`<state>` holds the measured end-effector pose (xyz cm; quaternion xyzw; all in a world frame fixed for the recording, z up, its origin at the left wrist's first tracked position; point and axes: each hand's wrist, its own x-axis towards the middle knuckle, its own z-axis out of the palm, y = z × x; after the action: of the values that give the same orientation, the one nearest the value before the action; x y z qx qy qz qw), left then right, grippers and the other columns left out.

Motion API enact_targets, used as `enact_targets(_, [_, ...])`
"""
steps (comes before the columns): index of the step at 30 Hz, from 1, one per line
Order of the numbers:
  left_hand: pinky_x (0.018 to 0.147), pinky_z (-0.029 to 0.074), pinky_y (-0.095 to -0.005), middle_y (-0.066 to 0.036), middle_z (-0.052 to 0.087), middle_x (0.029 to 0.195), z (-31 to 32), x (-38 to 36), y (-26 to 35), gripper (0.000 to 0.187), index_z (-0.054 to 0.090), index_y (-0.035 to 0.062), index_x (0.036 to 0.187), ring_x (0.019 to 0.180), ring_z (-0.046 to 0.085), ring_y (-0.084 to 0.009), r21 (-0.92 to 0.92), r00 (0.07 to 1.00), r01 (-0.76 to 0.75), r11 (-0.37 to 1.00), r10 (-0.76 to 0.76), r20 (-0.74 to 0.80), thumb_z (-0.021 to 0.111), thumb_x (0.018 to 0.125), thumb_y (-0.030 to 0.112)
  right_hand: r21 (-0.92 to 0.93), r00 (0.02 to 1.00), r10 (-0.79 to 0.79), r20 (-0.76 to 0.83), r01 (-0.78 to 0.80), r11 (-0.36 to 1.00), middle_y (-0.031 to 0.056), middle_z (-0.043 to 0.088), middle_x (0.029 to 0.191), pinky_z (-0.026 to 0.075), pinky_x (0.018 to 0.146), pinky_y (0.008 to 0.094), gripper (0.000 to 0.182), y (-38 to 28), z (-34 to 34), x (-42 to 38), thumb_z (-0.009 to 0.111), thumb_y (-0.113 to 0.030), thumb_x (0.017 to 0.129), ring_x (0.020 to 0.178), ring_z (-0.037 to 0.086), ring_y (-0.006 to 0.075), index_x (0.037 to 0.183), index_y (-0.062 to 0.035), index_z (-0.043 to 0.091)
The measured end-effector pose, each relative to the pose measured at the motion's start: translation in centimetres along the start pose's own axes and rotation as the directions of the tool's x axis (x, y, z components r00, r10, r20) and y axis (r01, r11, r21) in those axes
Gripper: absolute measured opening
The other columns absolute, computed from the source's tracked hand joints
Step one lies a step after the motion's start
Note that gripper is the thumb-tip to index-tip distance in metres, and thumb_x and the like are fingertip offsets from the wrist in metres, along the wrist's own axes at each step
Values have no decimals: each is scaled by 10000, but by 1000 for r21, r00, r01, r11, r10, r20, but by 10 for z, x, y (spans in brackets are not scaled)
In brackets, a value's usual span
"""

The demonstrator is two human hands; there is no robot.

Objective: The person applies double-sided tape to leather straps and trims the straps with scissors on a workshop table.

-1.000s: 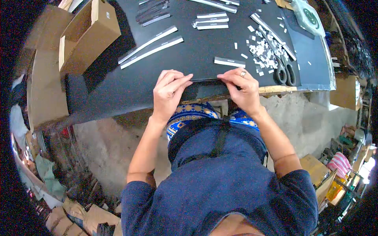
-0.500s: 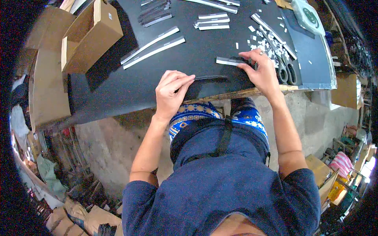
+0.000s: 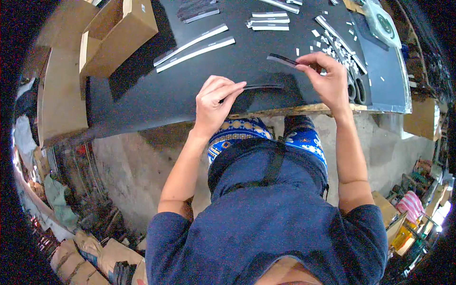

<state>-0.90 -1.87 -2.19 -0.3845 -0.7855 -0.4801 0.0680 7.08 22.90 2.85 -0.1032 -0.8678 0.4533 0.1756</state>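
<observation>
Black strip [image 3: 259, 87] lies along the near edge of the black table [image 3: 156, 95], pinned at its left end under the fingertips of the left hand [image 3: 216, 107]; that hand is flat and pressing, fingers extended together, not wrapped around anything. Far left of the table: open cardboard box [image 3: 118, 35] standing on the surface, with larger cardboard sheets [image 3: 59, 95] leaning beside the table edge. Centre, beyond the left hand: two long strips [image 3: 194, 47] with pale edges, lying side by side at a slant; further back a short stack of pale strips [image 3: 270, 21] and a bundle of dark strips [image 3: 197, 10]. Right of centre: right hand [image 3: 327, 80] raised just off the table, thumb and forefinger pinched on one end of a second dark strip [image 3: 281, 60], which sticks out to the left, lifted clear of the surface. Just right of that hand: scissors [image 3: 356, 88], black handles toward the near edge; behind them scattered small white offcuts [image 3: 332, 45] and another long strip. Far right corner: a pale bag with green print [image 3: 380, 21]. Below the table, the person's blue top and patterned garment, concrete floor
</observation>
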Motion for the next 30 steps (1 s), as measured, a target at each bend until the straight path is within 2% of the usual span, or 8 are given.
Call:
enact_targets(1, [721,499,-293,-64,675,811,0,1,1,207,746,82,913,793,629,-196,1,1000,2,1000,-2,0,744,721,3,1,1000,1,2,-1,1000,94,689,787,497,663,276,108,-5,3,-2,697,-10,754,731,656,188,860,-27,700])
enact_targets(3, [718,500,-295,-63,670,807,0,1,2,210,747,85,918,793,628,-199,16,1000,-13,1000,13,1,740,724,3,30,977,-208,41,207,978,90,685,786,502,672,281,103,-12,8,-7,696,3,750,731,654,189,844,-37,705])
enact_targets(4, [718,500,-295,-63,670,807,0,1,2,210,747,85,918,793,628,-199,15,1000,-13,1000,13,1,740,724,3,74,965,-254,67,249,966,89,683,783,506,665,292,114,-8,16,-12,713,-4,733,731,652,195,839,-46,709])
enact_targets(8, [714,501,-293,-63,669,806,0,0,0,208,747,89,919,794,627,-198,53,1000,-28,998,28,9,736,729,6,7,898,-402,176,408,913,67,607,818,475,746,359,112,-1,42,-25,718,-22,697,843,580,261,765,-69,643])
enact_targets(12, [711,501,-289,-62,669,810,0,-1,-2,215,749,93,922,797,626,-193,33,1000,-9,999,8,19,734,728,1,-107,919,-380,106,390,914,70,557,863,460,727,347,121,3,51,-29,746,-58,673,868,538,269,756,-90,663])
enact_targets(15, [710,501,-288,-60,668,809,-1,0,-4,225,749,96,926,796,623,-190,11,999,-30,999,30,24,733,726,-7,-215,910,-397,122,415,884,63,561,857,447,726,353,131,-1,46,-24,756,-75,657,855,529,266,754,-105,673])
enact_targets(30, [706,502,-287,-56,669,802,0,-1,-5,235,752,92,922,791,622,-184,9,1000,-16,1000,15,25,729,714,-17,-116,881,-467,78,474,873,46,616,865,426,793,357,154,11,59,-20,741,-76,646,893,555,243,763,-93,643])
